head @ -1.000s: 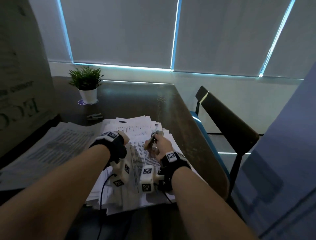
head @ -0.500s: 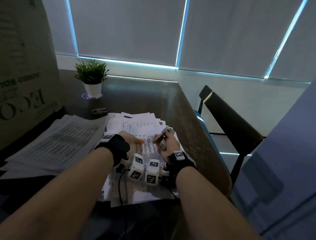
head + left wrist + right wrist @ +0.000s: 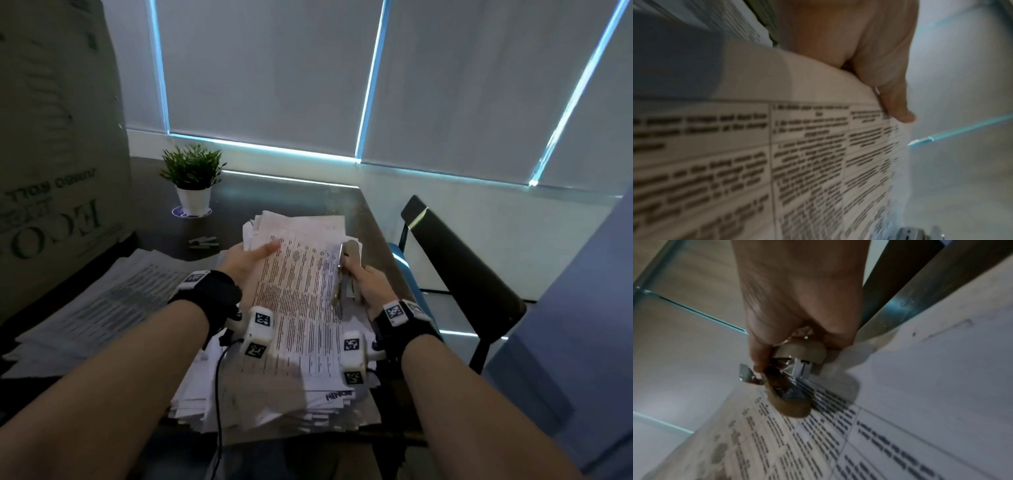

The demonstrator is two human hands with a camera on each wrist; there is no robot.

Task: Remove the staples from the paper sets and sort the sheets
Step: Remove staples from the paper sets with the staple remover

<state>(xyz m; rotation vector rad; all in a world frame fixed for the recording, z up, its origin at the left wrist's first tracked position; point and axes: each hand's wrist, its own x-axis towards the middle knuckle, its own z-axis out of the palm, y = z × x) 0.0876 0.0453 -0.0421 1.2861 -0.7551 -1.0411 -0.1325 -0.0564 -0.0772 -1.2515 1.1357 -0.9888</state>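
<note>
Paper set (image 3: 301, 287), long axis away from us, sits between our grips: left hand (image 3: 246, 263) pinches its edge, right hand (image 3: 363, 284) clutches the stapler (image 3: 347, 270).

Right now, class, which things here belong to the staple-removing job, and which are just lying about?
In the job:
- lifted paper set, held by left hand
- stapler, gripped by right hand
- paper stack beneath
- sheets spread at left

Lying about:
- potted plant
- cardboard box
- chair
</note>
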